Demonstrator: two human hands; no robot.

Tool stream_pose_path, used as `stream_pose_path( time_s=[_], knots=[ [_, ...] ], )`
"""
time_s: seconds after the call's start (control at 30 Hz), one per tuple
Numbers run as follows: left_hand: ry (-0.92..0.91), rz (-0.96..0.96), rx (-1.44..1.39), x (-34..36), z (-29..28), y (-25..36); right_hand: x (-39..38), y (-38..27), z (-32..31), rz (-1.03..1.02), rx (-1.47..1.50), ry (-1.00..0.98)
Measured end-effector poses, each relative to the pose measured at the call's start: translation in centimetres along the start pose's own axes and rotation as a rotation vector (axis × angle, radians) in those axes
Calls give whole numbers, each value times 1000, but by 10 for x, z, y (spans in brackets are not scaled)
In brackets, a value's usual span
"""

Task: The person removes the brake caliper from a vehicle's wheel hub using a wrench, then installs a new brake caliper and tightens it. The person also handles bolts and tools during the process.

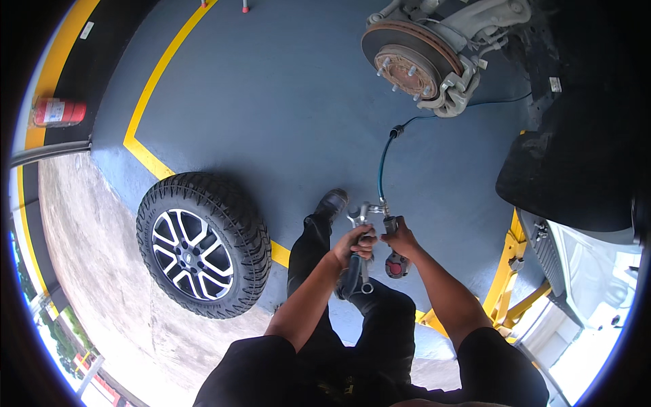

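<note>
Though yellow-lined, plain blue-grey workshop floor (285,115) below the air tool (397,265)

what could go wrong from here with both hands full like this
Trip or snag: the hose runs from the air gun in the right hand across the floor ahead, so it might catch a foot.
Drop: the left hand grips metal tools above the legs; one could slip out.
Scrape: both hands are bare, so the exposed studs might graze them.
</note>
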State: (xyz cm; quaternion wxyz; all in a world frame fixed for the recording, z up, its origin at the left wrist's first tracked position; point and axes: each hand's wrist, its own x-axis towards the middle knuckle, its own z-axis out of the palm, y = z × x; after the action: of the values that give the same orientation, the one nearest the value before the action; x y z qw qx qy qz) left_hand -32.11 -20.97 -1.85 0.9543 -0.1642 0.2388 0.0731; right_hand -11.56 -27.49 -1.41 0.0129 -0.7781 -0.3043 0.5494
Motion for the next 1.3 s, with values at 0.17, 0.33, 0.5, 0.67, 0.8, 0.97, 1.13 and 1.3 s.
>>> stream_pose_path(
  time_s=[0.17, 0.33, 0.5, 0.67, 0.8, 0.97, 1.13, 1.3],
  knots=[
    [214, 387, -50, -221, -29, 51, -66, -77, -8, -13, -55, 13],
    [586, 648, -10, -436, -20, 88, -94, -131, -23, 106, 153, -265],
    [827, 752, -158, -557, -28, 23, -94, -197, -41, 308, -156, -252],
    [867, 536, -278, -600, 14, -4, -91, -272, -80, 306, -155, -213],
    [847, 548, -221, -601, 30, 64, -72, -323, -93, 397, -242, -301],
    [912, 606, -84, -631, 83, 178, -66, -433, -85, 341, -303, -387],
    [1088, 575, 155, -672, 160, 301, -20, -500, -64, 127, -131, -494],
    [1179, 508, 258, -697, 206, 411, 42, -519, -55, 110, -125, -492]
  ],
)
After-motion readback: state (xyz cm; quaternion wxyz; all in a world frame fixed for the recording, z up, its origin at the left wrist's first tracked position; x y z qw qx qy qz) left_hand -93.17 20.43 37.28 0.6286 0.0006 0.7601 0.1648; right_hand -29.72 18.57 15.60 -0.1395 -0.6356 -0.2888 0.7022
